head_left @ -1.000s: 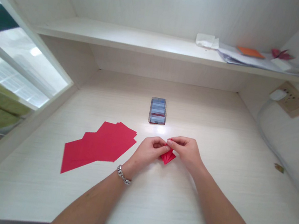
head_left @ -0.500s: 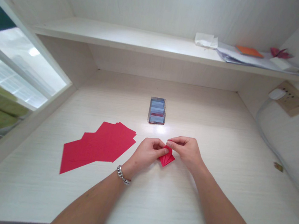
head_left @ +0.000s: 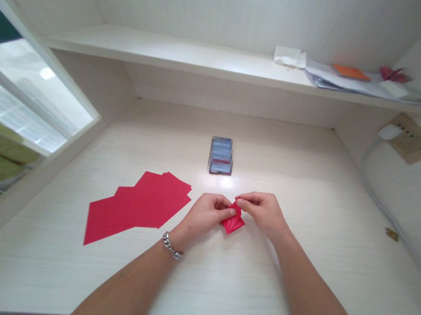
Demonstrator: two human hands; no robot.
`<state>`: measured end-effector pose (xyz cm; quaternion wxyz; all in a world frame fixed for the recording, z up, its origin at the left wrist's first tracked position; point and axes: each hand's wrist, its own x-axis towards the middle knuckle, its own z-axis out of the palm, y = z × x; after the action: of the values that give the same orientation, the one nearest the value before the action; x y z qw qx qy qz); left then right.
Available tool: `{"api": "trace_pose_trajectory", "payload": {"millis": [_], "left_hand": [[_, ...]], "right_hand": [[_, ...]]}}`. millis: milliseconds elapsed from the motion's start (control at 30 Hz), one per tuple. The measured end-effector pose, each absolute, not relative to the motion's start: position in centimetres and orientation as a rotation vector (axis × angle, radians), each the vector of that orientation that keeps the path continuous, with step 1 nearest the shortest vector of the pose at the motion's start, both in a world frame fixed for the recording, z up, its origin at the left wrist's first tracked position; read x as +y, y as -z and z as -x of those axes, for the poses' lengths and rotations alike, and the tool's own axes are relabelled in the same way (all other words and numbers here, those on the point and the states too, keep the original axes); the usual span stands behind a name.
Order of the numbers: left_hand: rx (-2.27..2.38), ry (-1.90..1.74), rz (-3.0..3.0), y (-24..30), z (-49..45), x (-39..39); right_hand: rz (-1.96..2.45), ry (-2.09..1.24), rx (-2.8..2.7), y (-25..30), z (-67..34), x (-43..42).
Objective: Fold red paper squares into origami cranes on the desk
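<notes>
A small folded piece of red paper (head_left: 233, 223) rests on the pale wooden desk (head_left: 215, 267), pinched from both sides. My left hand (head_left: 206, 214), with a silver bracelet on its wrist, grips the paper's left edge with curled fingers. From the right, my right hand (head_left: 261, 212) pinches the paper's top corner between thumb and forefinger. Most of the folded paper is hidden under my fingers.
Several flat red paper sheets (head_left: 137, 204) lie fanned out to the left. A phone (head_left: 221, 155) lies farther back at the desk's middle. A shelf (head_left: 180, 54) above holds papers, an orange pad (head_left: 350, 72) and a red folded figure (head_left: 394, 75). A wall socket (head_left: 411, 139) is at right.
My hands have barely shifted; the folded red paper has moved slightly left and my fingers have closed a little tighter over its top corner.
</notes>
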<state>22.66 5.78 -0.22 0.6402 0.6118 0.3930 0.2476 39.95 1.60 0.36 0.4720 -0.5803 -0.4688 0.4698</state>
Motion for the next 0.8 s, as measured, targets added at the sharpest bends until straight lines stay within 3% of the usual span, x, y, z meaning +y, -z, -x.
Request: {"api": "trace_pose_trajectory", "payload": {"millis": [800], "left_hand": [[0.870, -0.532, -1.443, 0.39, -22.58, 5.83]], "right_hand": [[1.414, -1.086, -1.118, -0.50, -39.67, 1.39]]}}
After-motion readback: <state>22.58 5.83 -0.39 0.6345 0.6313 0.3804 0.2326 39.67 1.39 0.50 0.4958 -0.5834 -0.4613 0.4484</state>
